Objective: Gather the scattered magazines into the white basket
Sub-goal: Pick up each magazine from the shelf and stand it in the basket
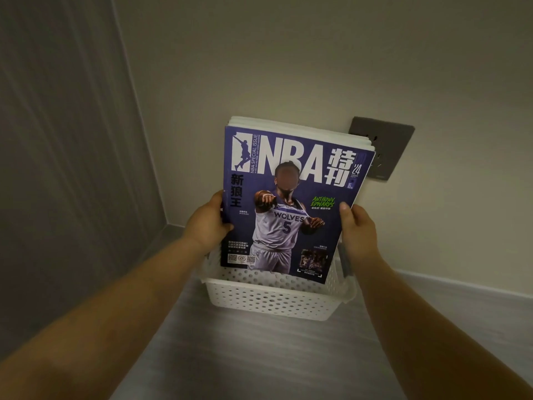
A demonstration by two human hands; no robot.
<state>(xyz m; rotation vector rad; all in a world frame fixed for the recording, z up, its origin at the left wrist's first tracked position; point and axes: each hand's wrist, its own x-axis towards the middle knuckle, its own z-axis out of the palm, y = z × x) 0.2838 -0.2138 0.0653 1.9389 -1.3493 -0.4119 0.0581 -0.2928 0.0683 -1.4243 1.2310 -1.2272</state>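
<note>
The stack of magazines (288,197) stands nearly upright, a purple NBA cover facing the camera and the white page edges of several more issues showing behind its top. Its lower edge dips into the mouth of the white basket (274,298), though whether it already touches the bottom cannot be told. The stack is taller than the basket is deep, so most of it rises above the rim. That looks like the main risk: if let go while this upright, the issues may fan apart, tip over the rim, or pull the light basket over. The stack also sits slightly skewed, so a corner could catch on the perforated wall on the way down. The left hand (209,223) grips the left edge with its thumb (227,226) pressed on the cover, the other fingers hidden behind the stack. The right hand (359,229) holds the right edge the same way, thumb on the front and fingers wrapped out of sight behind. The basket rests on a grey floor (259,356) close to a pale wall, where a dark wall socket (386,140) shows just behind the stack's upper right corner
</note>
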